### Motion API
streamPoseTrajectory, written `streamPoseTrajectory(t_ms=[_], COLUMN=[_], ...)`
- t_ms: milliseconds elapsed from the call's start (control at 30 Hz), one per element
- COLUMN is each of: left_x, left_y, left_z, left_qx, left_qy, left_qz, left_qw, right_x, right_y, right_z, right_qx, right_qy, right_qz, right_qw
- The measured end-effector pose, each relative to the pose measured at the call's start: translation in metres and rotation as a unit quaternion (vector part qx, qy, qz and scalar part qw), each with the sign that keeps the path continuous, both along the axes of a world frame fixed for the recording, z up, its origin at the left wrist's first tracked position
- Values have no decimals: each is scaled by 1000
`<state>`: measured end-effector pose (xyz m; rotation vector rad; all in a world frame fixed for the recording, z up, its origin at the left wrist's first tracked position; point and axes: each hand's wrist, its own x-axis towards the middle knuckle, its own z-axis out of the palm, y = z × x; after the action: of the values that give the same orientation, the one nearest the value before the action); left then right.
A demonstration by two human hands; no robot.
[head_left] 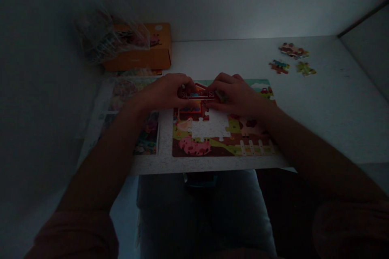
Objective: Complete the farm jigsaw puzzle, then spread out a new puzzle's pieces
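Observation:
A farm jigsaw puzzle (223,145) lies in its tray on the white table (334,129), with a bare white gap (209,127) in its middle. Above the gap, my left hand (165,93) and my right hand (234,95) both pinch a red barn puzzle piece (197,94). It seems to lie over the upper puzzle. A pink pig (194,146) shows below the gap. Several loose puzzle pieces (293,50) lie at the far right, away from both hands. The dim light hides fine detail.
A second puzzle board (133,113) lies to the left, partly under my left hand. Behind it stand an orange cardboard box (146,46) and a clear plastic bag of pieces (112,36). A white wall rises behind the table and at the left.

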<state>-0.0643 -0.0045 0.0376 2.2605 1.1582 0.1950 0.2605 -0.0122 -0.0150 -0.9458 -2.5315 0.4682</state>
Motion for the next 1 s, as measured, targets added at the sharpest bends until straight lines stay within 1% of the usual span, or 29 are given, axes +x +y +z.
streamPoseTrajectory(t_ms=[167, 333, 433, 567, 733, 833, 1000], left_x=[-1, 0, 1, 4, 5, 4, 2], left_y=[4, 2, 1, 0, -1, -1, 0], left_z=[-6, -2, 0, 0, 1, 1, -3], left_qx=[5, -1, 2, 15, 1, -1, -6], left_qy=[-7, 27, 38, 43, 52, 55, 23], left_qz=[9, 13, 14, 32, 41, 44, 47], left_qw=[1000, 1000, 999, 998, 998, 998, 999], right_x=[-3, -4, -3, 0, 1, 0, 1], right_y=[-3, -6, -4, -3, -5, -8, -9], right_z=[3, 8, 8, 9, 13, 14, 16], right_qx=[8, -11, -20, -23, -1, 19, 49], right_qy=[-11, -18, -17, -27, -49, -64, -81], right_qz=[0, -7, 11, 37, 66, 71, 78], right_qw=[1000, 1000, 1000, 999, 997, 995, 992])
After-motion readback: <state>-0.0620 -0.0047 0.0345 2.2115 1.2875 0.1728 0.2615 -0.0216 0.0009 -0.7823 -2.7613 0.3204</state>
